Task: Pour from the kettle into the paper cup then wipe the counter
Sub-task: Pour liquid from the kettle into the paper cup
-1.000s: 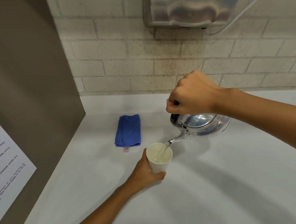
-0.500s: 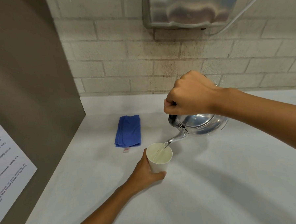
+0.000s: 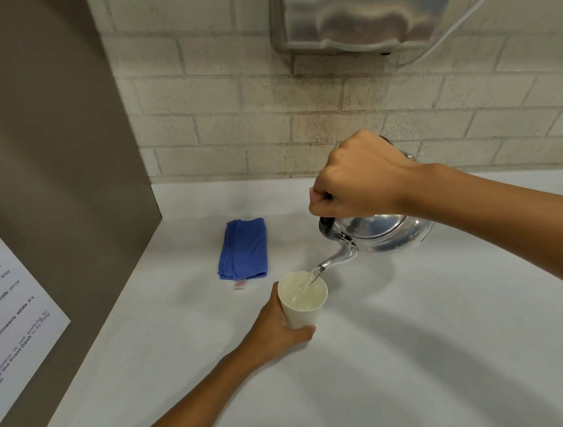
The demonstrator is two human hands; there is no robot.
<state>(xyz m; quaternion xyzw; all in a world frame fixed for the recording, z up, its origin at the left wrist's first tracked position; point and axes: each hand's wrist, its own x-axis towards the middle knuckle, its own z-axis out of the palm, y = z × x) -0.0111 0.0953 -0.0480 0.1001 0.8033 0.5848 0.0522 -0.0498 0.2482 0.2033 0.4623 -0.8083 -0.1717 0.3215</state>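
A: What does the right hand (image 3: pixel 358 176) hold?

B: It is fisted around the dark handle of the kettle (image 3: pixel 382 232), which hangs tilted above the counter (image 3: pixel 444 351), spout down and to the left. A thin stream runs from the spout tip into the cup (image 3: pixel 302 298).

A: And the left hand (image 3: pixel 274 328)?

B: Wrapped around the cup's lower wall from the left, thumb across the near side, steadying it upright on the counter, just below the spout.

A: Which step is this?

B: The pour, and late in it, I judge: the liquid, pale and yellowish, stands high in the cup, not far under the rim. The next move calls for righting the kettle to cut the stream before it brims, then setting the kettle down well apart from the cup.

A: And the wiping?

B: Not begun. The cloth (image 3: pixel 243 248), blue and folded into a neat rectangle with a small tag at its near edge, lies flat behind and left of the cup, near but not touching. The counter itself is white and matte; I see no spill on it.
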